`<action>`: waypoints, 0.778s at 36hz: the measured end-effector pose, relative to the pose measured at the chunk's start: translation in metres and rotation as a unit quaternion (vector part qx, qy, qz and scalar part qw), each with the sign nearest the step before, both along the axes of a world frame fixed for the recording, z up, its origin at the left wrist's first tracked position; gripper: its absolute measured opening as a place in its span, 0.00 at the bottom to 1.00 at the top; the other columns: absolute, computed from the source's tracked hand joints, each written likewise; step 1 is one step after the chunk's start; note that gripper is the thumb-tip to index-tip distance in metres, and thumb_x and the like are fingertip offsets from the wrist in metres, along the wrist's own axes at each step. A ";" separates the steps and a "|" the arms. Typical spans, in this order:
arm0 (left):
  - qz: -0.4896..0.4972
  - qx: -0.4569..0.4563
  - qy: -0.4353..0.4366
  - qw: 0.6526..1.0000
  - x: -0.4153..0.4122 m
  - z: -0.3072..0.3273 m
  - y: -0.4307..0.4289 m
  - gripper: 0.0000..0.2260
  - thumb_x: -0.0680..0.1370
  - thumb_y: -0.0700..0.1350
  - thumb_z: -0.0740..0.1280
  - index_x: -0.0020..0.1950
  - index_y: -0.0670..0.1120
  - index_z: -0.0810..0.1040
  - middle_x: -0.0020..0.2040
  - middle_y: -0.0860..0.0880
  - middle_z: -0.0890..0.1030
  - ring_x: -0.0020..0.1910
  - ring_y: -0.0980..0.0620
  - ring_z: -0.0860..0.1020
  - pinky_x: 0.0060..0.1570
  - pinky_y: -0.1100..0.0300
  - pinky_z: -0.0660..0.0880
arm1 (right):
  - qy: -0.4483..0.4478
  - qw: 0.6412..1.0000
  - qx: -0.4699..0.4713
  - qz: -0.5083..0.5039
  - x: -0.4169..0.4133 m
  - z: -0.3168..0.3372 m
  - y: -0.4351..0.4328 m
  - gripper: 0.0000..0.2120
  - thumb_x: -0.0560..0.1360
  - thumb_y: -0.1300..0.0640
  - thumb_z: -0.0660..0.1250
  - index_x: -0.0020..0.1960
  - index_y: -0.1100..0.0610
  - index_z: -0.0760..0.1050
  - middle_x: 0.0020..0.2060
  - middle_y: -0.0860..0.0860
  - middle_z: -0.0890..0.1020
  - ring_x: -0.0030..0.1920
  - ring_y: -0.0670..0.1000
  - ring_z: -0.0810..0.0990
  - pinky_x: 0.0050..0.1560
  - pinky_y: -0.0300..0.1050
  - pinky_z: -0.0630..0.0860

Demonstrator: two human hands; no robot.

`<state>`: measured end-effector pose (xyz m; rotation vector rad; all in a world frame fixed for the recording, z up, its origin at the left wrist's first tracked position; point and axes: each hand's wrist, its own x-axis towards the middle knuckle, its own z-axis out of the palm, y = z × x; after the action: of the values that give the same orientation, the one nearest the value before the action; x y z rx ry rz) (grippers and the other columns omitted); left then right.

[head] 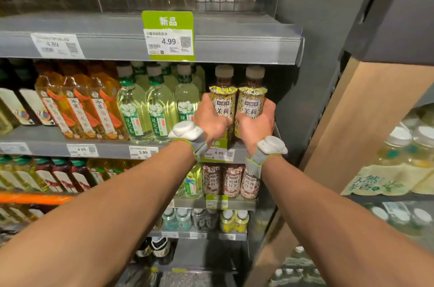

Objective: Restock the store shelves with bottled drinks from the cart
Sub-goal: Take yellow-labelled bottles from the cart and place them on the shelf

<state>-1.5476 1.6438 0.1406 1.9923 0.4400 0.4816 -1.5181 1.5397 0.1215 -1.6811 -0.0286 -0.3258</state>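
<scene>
Now, from my left: my left hand [210,120] has its fingers [204,104] wrapped round the left bottle [223,101] of jasmine tea, and my right hand [256,122] grasps the right bottle [252,101], the two touching. Both stand upright, caps up, at the front edge of the middle shelf [30,134], between the pale green bottles [159,108] and the dark end wall [305,87]. I cannot tell whether they rest on it. The open slot lies straight ahead of both hands, equally near, so I judge a short forward push is next. The upper shelf [234,47] leaves little headroom, and a cardboard panel [364,110] crowds my right.
</scene>
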 end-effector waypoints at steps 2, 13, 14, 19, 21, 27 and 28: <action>0.011 0.029 -0.003 1.000 0.003 -0.002 -0.001 0.28 0.70 0.40 0.78 0.67 0.47 0.70 0.58 0.46 0.79 0.57 0.43 0.79 0.60 0.45 0.76 | 0.010 1.000 -0.001 0.005 0.003 -0.004 -0.002 0.29 0.67 0.60 0.73 0.66 0.53 0.67 0.53 0.51 0.78 0.57 0.57 0.76 0.60 0.54 0.74; 0.072 0.109 0.034 0.991 -0.002 -0.020 -0.005 0.32 0.75 0.51 0.76 0.74 0.42 0.69 0.64 0.42 0.80 0.65 0.39 0.75 0.63 0.49 0.72 | -0.007 0.999 -0.051 -0.002 -0.001 -0.026 0.002 0.34 0.67 0.61 0.73 0.72 0.54 0.68 0.61 0.55 0.71 0.62 0.55 0.73 0.63 0.45 0.70; 0.074 0.120 0.043 0.989 -0.002 -0.021 -0.006 0.31 0.75 0.52 0.76 0.73 0.41 0.70 0.64 0.42 0.80 0.65 0.39 0.75 0.62 0.49 0.72 | -0.008 0.998 -0.058 -0.003 -0.001 -0.025 0.002 0.34 0.67 0.61 0.73 0.72 0.54 0.67 0.61 0.56 0.71 0.63 0.56 0.72 0.64 0.48 0.71; 0.089 0.135 0.075 0.984 0.001 -0.018 -0.007 0.26 0.76 0.53 0.75 0.67 0.41 0.74 0.61 0.42 0.81 0.64 0.38 0.75 0.60 0.48 0.72 | -0.010 0.995 -0.101 -0.010 0.002 -0.025 0.003 0.35 0.69 0.59 0.73 0.74 0.57 0.66 0.64 0.57 0.71 0.66 0.60 0.70 0.66 0.55 0.69; 0.088 0.143 0.093 0.981 0.004 -0.017 -0.006 0.24 0.77 0.52 0.74 0.67 0.41 0.73 0.61 0.42 0.81 0.64 0.38 0.75 0.60 0.48 0.72 | -0.008 0.993 -0.115 -0.011 0.003 -0.025 0.004 0.35 0.70 0.58 0.74 0.74 0.58 0.66 0.65 0.57 0.72 0.67 0.60 0.70 0.67 0.56 0.68; 0.085 0.162 0.140 0.973 0.007 -0.018 -0.005 0.19 0.81 0.53 0.68 0.63 0.40 0.71 0.58 0.40 0.79 0.60 0.38 0.76 0.53 0.50 0.72 | 0.004 0.994 -0.104 -0.016 0.007 -0.024 0.006 0.33 0.70 0.59 0.75 0.70 0.60 0.65 0.64 0.58 0.75 0.67 0.61 0.71 0.66 0.56 0.70; 0.088 0.161 0.150 0.972 0.006 -0.018 -0.006 0.19 0.81 0.54 0.68 0.62 0.40 0.71 0.57 0.40 0.79 0.59 0.38 0.77 0.53 0.51 0.73 | 0.002 0.994 -0.106 -0.017 0.007 -0.024 0.006 0.32 0.69 0.59 0.75 0.68 0.60 0.66 0.62 0.58 0.77 0.65 0.61 0.73 0.64 0.56 0.71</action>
<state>-1.5414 1.6383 0.1229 2.3649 0.7716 0.3794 -1.5111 1.5452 0.0970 -1.8939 -0.0321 -0.3541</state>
